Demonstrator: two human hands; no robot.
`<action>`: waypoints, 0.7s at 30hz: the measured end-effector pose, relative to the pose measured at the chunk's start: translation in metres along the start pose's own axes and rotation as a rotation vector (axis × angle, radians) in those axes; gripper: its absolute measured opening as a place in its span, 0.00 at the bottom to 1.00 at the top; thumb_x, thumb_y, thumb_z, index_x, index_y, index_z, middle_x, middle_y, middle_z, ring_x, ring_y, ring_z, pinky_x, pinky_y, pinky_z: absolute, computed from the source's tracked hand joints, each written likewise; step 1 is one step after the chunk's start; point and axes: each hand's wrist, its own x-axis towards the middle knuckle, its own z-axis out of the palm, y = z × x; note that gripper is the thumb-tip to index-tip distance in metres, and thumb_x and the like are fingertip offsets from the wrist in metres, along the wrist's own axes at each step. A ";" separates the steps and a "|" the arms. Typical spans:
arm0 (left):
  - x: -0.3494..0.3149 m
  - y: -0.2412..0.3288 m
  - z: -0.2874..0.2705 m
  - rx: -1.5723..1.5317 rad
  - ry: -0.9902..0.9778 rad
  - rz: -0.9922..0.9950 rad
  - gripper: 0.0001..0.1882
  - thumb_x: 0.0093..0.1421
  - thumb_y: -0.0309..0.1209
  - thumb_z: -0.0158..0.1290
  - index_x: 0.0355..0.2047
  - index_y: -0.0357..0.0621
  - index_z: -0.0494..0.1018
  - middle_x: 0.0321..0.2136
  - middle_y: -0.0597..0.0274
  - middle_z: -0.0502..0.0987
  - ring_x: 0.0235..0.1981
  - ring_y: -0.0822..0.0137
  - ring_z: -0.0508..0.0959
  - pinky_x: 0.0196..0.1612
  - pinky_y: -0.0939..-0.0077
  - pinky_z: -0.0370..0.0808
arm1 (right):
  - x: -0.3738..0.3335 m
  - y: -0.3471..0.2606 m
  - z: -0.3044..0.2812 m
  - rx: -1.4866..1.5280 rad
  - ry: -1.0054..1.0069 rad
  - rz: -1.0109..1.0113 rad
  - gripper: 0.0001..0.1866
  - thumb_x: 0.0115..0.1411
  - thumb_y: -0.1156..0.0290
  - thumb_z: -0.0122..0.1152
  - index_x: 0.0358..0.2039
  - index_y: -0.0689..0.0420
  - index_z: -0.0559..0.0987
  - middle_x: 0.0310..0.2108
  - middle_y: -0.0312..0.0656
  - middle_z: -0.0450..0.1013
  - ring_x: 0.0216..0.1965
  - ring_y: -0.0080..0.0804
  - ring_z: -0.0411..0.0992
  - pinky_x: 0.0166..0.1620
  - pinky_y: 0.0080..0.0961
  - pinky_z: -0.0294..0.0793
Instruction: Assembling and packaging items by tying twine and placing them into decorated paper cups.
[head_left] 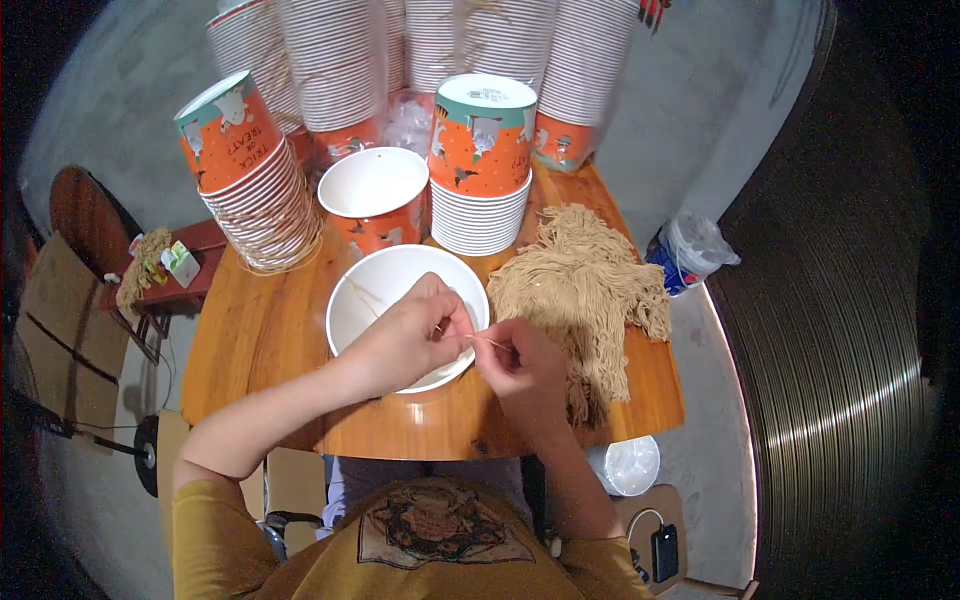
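Observation:
Over the near rim of a white-lined paper bucket (345, 300), my left hand (415, 335) and my right hand (520, 370) meet with fingertips almost touching. Both pinch a thin beige string (485, 340) that runs between them. A length of the string hangs inside the bucket at its left. Beside my right hand lies a large heap of beige string (580, 290), its near end in my hand's shadow. Behind the bucket stands another open paper bucket (375, 190), orange outside and white inside.
An upside-down bucket stack (480, 150) stands at mid-table; another stack (250, 190), wound with string, leans at left. Tall wrapped stacks (330, 60) line the back of the wooden table (270, 375). A bagged bin (690, 250) is at right; a phone-like black device (664, 553) lies below.

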 end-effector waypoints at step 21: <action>-0.003 -0.005 0.008 -0.423 -0.006 -0.248 0.05 0.56 0.23 0.54 0.31 0.41 0.68 0.22 0.73 0.66 0.25 0.80 0.64 0.29 0.85 0.64 | -0.004 0.004 0.001 -0.064 0.017 -0.120 0.06 0.49 0.75 0.66 0.23 0.57 0.75 0.16 0.35 0.65 0.16 0.21 0.62 0.21 0.21 0.62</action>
